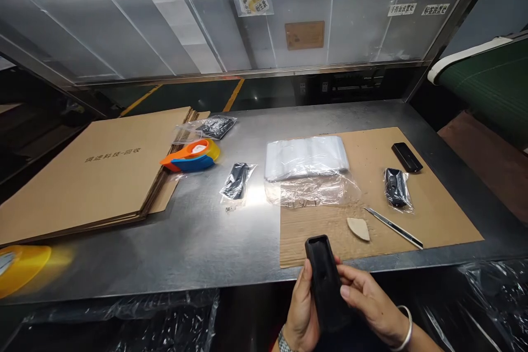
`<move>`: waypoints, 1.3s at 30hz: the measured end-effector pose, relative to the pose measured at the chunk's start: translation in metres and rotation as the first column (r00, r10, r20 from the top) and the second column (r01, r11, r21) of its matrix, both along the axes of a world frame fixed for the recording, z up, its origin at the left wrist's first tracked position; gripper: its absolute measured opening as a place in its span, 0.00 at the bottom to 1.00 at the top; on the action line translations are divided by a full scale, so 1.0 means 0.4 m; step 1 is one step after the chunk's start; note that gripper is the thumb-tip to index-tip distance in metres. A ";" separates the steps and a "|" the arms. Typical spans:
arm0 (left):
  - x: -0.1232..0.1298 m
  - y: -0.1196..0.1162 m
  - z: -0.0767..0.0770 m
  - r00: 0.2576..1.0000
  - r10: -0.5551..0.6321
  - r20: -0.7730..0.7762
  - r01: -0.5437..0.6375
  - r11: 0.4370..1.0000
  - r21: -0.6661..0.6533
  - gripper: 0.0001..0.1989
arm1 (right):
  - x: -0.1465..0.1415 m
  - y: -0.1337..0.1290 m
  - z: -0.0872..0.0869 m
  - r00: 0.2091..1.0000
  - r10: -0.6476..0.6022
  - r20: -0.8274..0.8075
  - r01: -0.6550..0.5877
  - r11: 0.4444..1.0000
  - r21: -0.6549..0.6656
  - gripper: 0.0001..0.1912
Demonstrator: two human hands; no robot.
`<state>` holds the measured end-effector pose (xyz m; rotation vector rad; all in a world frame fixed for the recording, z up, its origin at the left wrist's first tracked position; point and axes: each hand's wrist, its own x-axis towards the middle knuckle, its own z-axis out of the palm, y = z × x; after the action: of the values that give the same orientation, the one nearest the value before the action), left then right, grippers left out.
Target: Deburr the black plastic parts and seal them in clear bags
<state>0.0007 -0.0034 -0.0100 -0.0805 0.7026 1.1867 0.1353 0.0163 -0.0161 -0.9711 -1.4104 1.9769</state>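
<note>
A long black plastic housing (324,280), hollow on the side facing me, is held tilted at the table's front edge. My left hand (303,308) grips it along its left side, thumb on the edge. From the right, my right hand (367,297) pinches its other side with thumb and fingers. Just beyond lie a wedge-shaped beige pad (358,229) and a slim utility knife (394,227) on a cardboard sheet (441,214). Farther right on the sheet are a bagged black part (396,188) and a bare black part (407,157).
A stack of clear plastic bags (306,158) lies mid-table. Left of it are a bagged black piece (236,181), an orange-and-blue tape dispenser (192,155) and stacked cardboard (91,170). A yellow tape roll (25,269) sits at the front left; black plastic-lined containers (124,324) stand below.
</note>
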 end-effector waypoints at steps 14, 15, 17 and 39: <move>-0.028 0.009 0.005 0.991 0.104 0.084 -0.100 0.994 -0.050 0.22 | 0.249 0.223 -0.140 0.366 -0.694 0.620 -0.177 0.602 0.779 0.15; -0.028 0.010 0.009 0.991 0.118 0.067 -0.115 0.992 -0.052 0.22 | 0.250 0.222 -0.144 0.361 -0.696 0.620 -0.190 0.597 0.780 0.14; -0.028 0.011 0.018 0.988 0.151 0.034 -0.149 0.987 -0.053 0.22 | 0.249 0.218 -0.144 0.359 -0.698 0.619 -0.198 0.591 0.782 0.14; -0.049 0.037 0.052 0.914 0.369 -0.170 -0.374 0.927 -0.001 0.27 | -0.033 -0.003 0.167 0.770 0.403 0.495 -0.439 0.897 -0.048 0.19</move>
<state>-0.0188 0.0113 0.0108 -0.1494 0.8811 1.5604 0.1221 0.0149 0.0509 -1.2809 -2.1322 2.0447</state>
